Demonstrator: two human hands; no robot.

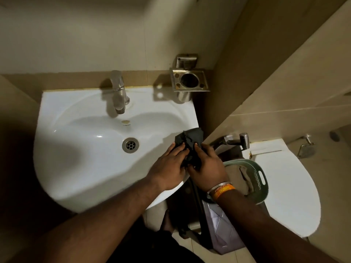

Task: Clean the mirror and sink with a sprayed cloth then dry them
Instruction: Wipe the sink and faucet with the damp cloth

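Hands: left hand (168,168) and right hand (208,168) side by side, fingers curled, both grasping the cloth (190,142).
Cloth: dark, bunched, over the sink (79,168) right rim, long axis running near to far.
Tap (118,92): far rim, spout pointing near.

So the white sink (79,168) is wall-mounted, with a chrome tap (118,92) standing on its back ledge. A crumpled dark cloth (190,138) sits on the right rim. The closed toilet lid (288,186) carries a green basket (254,177).

Print on the orange wristband (224,191) is unreadable.
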